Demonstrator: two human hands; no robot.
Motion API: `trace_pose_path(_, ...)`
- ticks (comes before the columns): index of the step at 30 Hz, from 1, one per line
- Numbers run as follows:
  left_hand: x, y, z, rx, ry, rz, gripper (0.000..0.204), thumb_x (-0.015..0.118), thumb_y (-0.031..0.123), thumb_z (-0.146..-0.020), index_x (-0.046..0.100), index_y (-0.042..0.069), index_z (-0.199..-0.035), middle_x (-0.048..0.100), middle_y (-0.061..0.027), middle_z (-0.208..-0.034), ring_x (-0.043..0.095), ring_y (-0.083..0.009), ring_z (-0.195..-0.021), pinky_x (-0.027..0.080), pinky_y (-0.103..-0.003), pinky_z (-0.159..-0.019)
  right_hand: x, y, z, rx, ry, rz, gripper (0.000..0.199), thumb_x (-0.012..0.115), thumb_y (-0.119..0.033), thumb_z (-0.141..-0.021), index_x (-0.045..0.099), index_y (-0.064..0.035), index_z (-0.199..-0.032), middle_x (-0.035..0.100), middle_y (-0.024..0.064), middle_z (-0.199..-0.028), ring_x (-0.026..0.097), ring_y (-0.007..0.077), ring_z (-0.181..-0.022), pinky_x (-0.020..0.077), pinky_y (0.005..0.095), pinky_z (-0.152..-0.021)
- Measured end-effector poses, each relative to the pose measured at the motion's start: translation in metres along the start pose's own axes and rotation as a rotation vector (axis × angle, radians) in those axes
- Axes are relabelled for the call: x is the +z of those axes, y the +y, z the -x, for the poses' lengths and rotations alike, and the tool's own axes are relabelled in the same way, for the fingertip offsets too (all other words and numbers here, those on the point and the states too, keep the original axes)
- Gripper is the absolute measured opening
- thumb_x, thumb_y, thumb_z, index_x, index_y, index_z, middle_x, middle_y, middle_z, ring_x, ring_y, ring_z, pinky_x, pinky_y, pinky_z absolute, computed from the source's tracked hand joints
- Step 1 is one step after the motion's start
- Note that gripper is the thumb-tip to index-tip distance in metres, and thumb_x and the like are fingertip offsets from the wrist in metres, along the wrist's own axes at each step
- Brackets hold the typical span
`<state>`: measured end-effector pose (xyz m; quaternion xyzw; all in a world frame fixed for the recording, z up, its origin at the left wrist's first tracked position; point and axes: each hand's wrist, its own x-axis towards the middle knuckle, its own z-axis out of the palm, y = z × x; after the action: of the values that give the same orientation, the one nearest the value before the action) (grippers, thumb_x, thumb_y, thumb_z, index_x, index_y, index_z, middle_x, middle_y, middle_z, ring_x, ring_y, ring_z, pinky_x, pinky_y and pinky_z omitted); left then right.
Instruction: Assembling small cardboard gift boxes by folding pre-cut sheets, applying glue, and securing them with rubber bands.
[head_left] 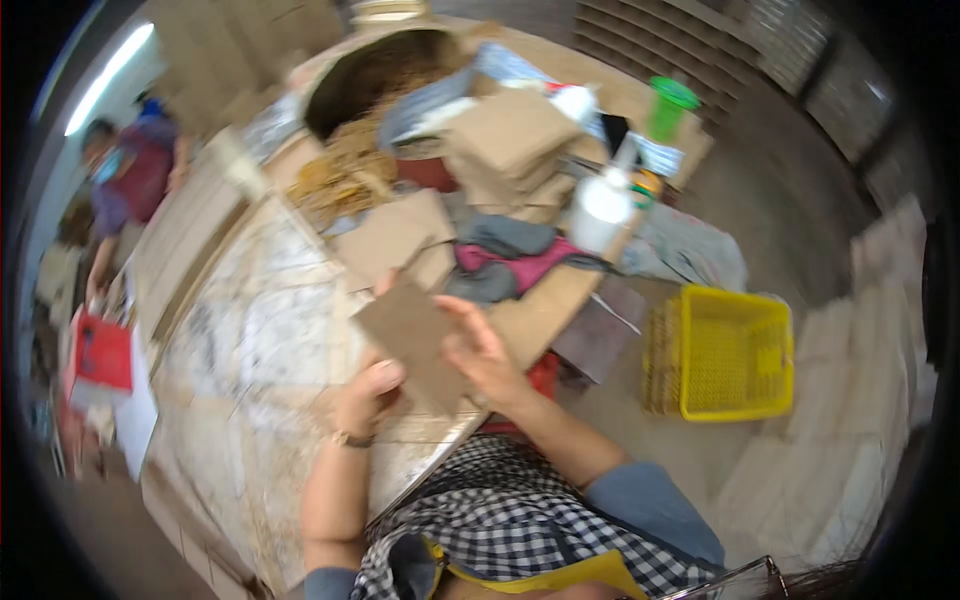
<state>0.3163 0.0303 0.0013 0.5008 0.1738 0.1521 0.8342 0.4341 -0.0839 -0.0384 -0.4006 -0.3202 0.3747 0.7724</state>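
A flat brown rectangular board (412, 340), slightly blurred, is held up over the near edge of the worktable (300, 430). My left hand (372, 390) is closed around its left side, with the thumb in front and the fingers mostly behind. At the opposite edge, my right hand (480, 350) grips the board between thumb and fingers. Just beyond it lie more tan boards (395, 238), loosely overlapped. Grey and pink cloths (510, 255) are bunched to the right of these, and a taller stack of tan boards (510, 130) rises behind them.
A white bottle (602, 210) and a green-lidded cup (668, 108) stand at the table's right. Yellowish scraps (345, 175) lie before a round opening (375, 80). A yellow basket (735, 355) rests on the floor at right. Another person (135, 175) works at far left.
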Motion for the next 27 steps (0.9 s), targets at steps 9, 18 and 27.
trace_pose_path(9, 0.016, 0.006, -0.009, 0.173, 0.034, -0.145, 0.110, 0.076, 0.028, -0.071, 0.002, 0.009, -0.150, 0.035, -0.0176, -0.140, 0.039, -0.0282, -0.129, 0.032, -0.037, -0.105, -0.008, -0.007, 0.009, 0.012, -0.182, 0.164, 0.117, 0.084, -0.038, -0.068, 0.007, 0.0032, -0.146, 0.023, 0.0191, -0.147, 0.028, 0.0283, -0.135, 0.0291, 0.0379, -0.108)
trace_pose_path(18, 0.001, 0.008, -0.027, 0.067, 0.080, 0.170, 0.075, 0.067, 0.022, -0.077, 0.031, 0.003, -0.140, 0.051, -0.0152, -0.126, 0.052, -0.0249, -0.115, 0.044, -0.038, -0.098, -0.031, -0.035, 0.018, -0.066, 0.226, 0.142, 0.066, 0.071, -0.005, -0.080, 0.035, 0.0053, -0.134, 0.051, 0.0113, -0.122, 0.051, 0.0184, -0.112, 0.0410, 0.0321, -0.096)
trace_pose_path(27, -0.072, 0.010, -0.094, 0.067, 0.447, 0.294, 0.031, 0.046, 0.005, -0.085, 0.051, -0.004, -0.113, 0.060, -0.0143, -0.110, 0.062, -0.0238, -0.099, 0.053, -0.036, -0.085, -0.145, -0.144, -0.018, -0.750, 0.962, 0.083, 0.026, 0.052, -0.010, -0.094, 0.049, 0.0000, -0.117, 0.058, 0.0086, -0.108, 0.058, 0.0152, -0.091, 0.0481, 0.0289, -0.076)
